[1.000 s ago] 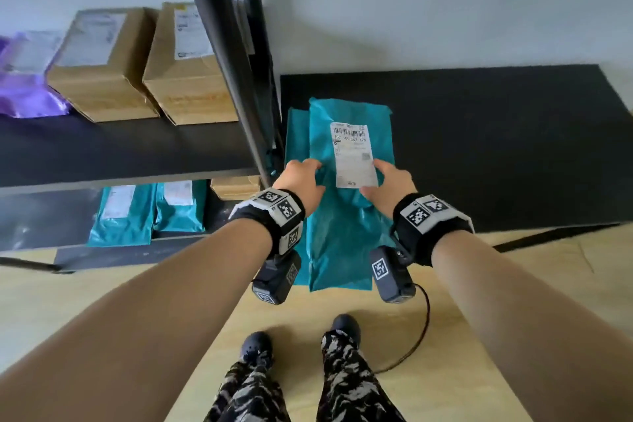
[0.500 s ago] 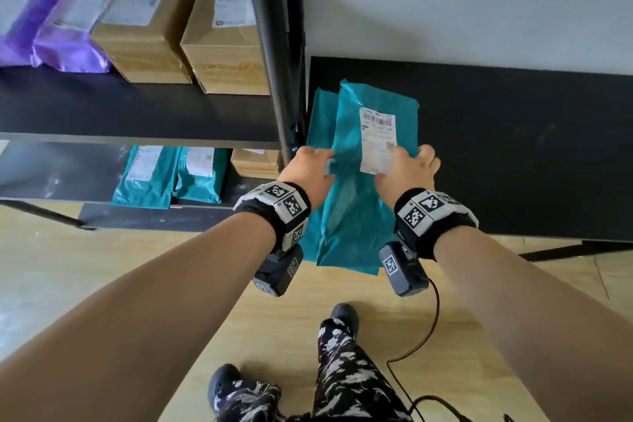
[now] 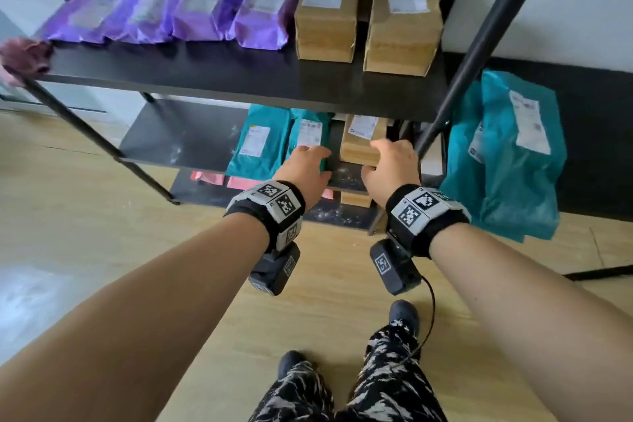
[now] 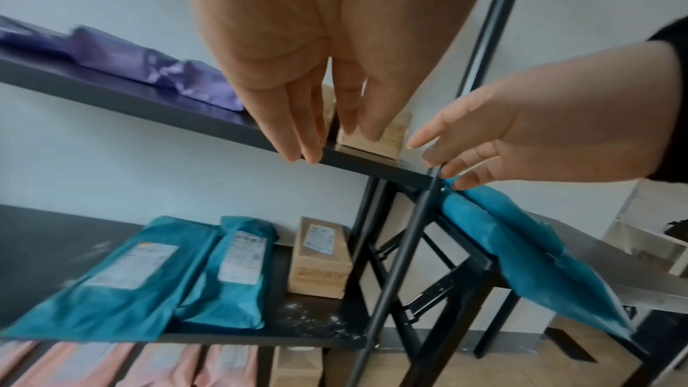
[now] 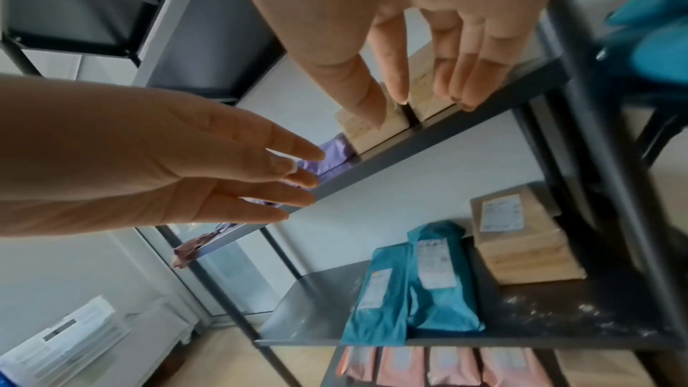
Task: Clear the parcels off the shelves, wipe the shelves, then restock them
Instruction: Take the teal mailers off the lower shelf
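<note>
Black metal rack point(image 3: 239, 86) with flat dark shelves and slanted tube legs, standing against a pale wall on wood-look floor. Top shelf in view carries a row of four purple poly mailers point(image 3: 205, 14) lying flat, then two brown cardboard boxes point(image 3: 400, 20) at the right end, labels up; likely grouped by type so stock stays sorted. Middle shelf point(image 3: 185, 137) is bare on its left half, with two teal poly mailers point(image 3: 260, 144) side by side and one cardboard box point(image 3: 359, 144) at the right; white dusty specks on its front edge suggest wiping is not yet done there. Bottom shelf holds pink mailers point(image 4: 149, 367), soft and flat, plus a box.

Outside the rack, right of its leg, a pile of teal mailers point(image 3: 507, 154) leans on the black wall panel, crinkly glossy plastic, labels out; probably a staging pile for cleared parcels, so clearing looks partway.

A crumpled pinkish cloth point(image 3: 24, 56) sits on the top shelf's left corner, likely parked for wiping.

Left hand point(image 3: 305, 168) and right hand point(image 3: 390, 164) both reach toward the middle shelf, empty, fingers straight and slightly spread, holding nothing. In the head view they sit either side of the box, so that box is probably the next pick; contact cannot be told.
</note>
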Motion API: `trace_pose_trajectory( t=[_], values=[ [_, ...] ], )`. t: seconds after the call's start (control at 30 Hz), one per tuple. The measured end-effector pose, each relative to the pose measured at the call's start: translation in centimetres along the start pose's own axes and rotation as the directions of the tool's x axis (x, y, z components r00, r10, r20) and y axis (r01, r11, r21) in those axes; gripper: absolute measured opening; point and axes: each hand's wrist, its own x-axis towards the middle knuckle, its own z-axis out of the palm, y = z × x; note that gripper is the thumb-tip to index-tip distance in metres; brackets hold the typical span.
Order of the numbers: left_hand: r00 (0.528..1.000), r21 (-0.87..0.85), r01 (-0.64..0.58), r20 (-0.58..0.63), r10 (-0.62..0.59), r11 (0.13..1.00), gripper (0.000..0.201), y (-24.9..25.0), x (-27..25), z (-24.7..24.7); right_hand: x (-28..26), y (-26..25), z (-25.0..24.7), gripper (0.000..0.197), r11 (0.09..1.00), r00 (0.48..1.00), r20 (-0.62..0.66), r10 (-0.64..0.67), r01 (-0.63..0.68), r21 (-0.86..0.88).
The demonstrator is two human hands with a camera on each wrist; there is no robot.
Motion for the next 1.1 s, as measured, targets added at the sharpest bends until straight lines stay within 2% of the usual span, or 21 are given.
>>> trace_pose_trajectory(
  t=[0.2, 0.4, 0.6, 0.7, 0.83, 1.1],
  values=[
    [0.993, -0.08, 0.108, -0.035, -0.111, 0.991, 0.043, -8.7, -1.5, -3.2, -0.8, -5.8, 5.5, 0.044, 0.998, 0.991, 0.125, -0.056, 0.05, 0.049],
    [0.975, -0.084, 0.217, -0.03, -0.22, 0.973, 0.043, -15.3, 1.5, -4.8, 2.9, -8.6, 10.1, 0.04, 0.991, 0.974, 0.214, -0.077, 0.05, 0.127],
    [0.956, -0.006, 0.295, -0.006, -0.295, 0.956, 0.037, -21.7, 8.8, -5.5, 10.1, -10.5, 16.1, 0.038, 0.976, 0.962, 0.272, 0.0, -0.059, 0.209],
    [0.942, -0.037, 0.337, 0.006, -0.337, 0.941, 0.036, -24.9, 12.8, -4.5, 13.8, -10.9, 19.9, 0.038, 0.97, 0.948, 0.315, 0.037, -0.11, 0.218],
    [0.935, -0.095, 0.354, 0.018, -0.354, 0.93, 0.034, -29.6, 18.1, -1.8, 18.1, -11.0, 25.7, 0.042, 0.963, 0.933, 0.35, 0.084, -0.167, 0.213],
    [0.957, 0.041, 0.285, 0.044, -0.286, 0.958, 0.034, -38.9, 29.2, 5.6, 26.4, -9.0, 37.6, 0.054, 0.97, 0.924, 0.359, 0.131, -0.194, 0.146]
  ],
)
